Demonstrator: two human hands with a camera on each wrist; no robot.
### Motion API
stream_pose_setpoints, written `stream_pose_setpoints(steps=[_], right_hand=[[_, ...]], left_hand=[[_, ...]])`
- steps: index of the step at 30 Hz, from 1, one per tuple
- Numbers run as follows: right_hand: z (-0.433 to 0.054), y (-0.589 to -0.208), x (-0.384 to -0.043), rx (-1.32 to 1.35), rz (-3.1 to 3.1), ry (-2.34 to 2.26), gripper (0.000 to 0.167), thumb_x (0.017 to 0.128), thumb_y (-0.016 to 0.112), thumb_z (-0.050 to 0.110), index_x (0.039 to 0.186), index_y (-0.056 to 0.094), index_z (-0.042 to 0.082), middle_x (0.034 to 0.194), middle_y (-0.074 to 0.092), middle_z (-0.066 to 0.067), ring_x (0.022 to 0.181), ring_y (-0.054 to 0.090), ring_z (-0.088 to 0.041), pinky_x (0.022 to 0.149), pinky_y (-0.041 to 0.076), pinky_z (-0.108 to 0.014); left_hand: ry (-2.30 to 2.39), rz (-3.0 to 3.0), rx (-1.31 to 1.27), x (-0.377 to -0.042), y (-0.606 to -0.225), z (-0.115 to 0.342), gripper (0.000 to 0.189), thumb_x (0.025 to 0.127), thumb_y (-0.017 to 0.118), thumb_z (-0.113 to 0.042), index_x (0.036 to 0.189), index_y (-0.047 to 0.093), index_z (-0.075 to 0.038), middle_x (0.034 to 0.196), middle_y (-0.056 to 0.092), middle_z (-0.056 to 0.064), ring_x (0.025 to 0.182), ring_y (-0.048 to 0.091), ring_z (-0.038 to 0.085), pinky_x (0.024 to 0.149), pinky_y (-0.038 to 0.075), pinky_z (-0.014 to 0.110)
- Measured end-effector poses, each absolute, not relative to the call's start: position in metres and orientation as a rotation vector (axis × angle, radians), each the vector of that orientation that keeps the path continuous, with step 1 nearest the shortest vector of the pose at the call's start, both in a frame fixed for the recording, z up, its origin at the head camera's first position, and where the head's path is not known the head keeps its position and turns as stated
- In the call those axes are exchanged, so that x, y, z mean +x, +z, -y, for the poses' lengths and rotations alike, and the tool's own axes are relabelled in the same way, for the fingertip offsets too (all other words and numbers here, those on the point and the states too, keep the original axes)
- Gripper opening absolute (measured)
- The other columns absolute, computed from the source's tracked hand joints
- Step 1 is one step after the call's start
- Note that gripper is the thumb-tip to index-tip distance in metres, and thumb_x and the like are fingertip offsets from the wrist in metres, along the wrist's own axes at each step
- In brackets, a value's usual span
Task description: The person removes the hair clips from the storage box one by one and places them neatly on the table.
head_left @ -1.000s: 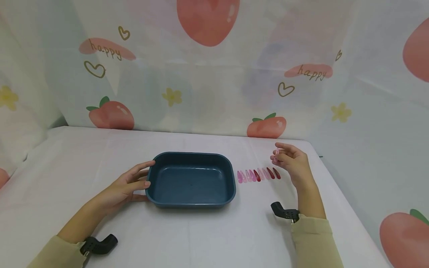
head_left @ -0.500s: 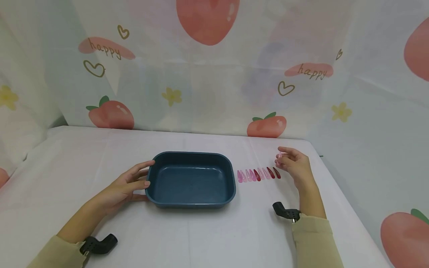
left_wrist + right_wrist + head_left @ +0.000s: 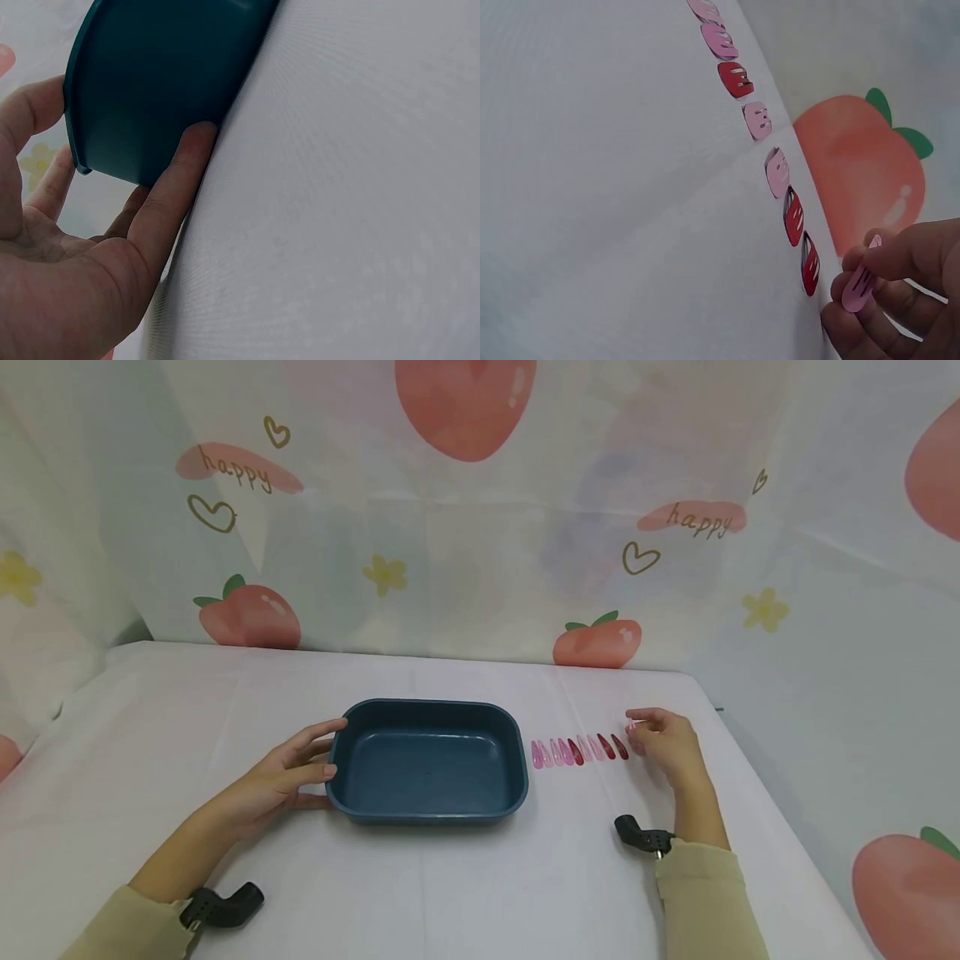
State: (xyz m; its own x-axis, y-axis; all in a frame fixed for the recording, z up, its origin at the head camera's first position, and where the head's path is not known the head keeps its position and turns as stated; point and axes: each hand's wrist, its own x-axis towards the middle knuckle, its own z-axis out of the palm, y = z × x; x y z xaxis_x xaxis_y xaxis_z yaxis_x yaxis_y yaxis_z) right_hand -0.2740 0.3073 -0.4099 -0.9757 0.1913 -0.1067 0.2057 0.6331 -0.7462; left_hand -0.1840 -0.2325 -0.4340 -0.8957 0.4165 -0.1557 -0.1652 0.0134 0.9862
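Observation:
In the head view my left hand [image 3: 281, 777] rests its fairly straight fingers and thumb against the left side of a dark blue rectangular basin [image 3: 427, 818]. The left wrist view has one fingertip low on the basin's outer wall [image 3: 142, 90] and another finger at its rim. My right hand [image 3: 671, 747] pinches a pink snap hair clip [image 3: 862, 283] between thumb and fingers, close to the right end of a row of similar clips. A dark red hair clip [image 3: 619, 747] ends that row, nearest the hand; another red clip [image 3: 736, 80] lies farther along among pink ones.
A white cloth-covered table [image 3: 480, 893] lies under everything. Behind it hangs a curtain [image 3: 465, 543] printed with peaches, flowers and hearts. The row of clips stretches between the basin's right side and my right hand.
My right hand has come down toward the table and slightly right with the pink hair clip, ending beside the row's right end. The left hand and the basin have stayed put.

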Motion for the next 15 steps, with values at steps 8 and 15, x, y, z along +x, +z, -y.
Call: stream_pose_setpoints(steps=[8,15], right_hand=[[-0.304,-0.4081,-0.2722,0.36,-2.86,-1.081,0.036,0.098,0.056,0.02,0.129,0.063,0.004,0.113,0.069,-0.02,0.097,0.058,-0.028,0.079,0.046,-0.037],[-0.3041,-0.4103,-0.271,0.403,-2.841,-1.017,0.03,0.099,0.059,0.02,0.123,0.067,0.004,0.117,0.066,-0.02,0.1,0.059,-0.029,0.084,0.051,-0.038]], left_hand=[[1.934,-1.898,0.259,-0.1831,-0.4349,0.2337,0.066,0.101,0.058,-0.014,0.158,0.026,-0.023,0.162,0.016,0.021,0.143,0.027,0.048,0.095,0.052,0.057],[1.938,-1.895,0.256,-0.1806,-0.4344,0.2337,0.066,0.101,0.058,-0.014,0.158,0.026,-0.022,0.162,0.016,0.021,0.144,0.027,0.049,0.095,0.052,0.057]])
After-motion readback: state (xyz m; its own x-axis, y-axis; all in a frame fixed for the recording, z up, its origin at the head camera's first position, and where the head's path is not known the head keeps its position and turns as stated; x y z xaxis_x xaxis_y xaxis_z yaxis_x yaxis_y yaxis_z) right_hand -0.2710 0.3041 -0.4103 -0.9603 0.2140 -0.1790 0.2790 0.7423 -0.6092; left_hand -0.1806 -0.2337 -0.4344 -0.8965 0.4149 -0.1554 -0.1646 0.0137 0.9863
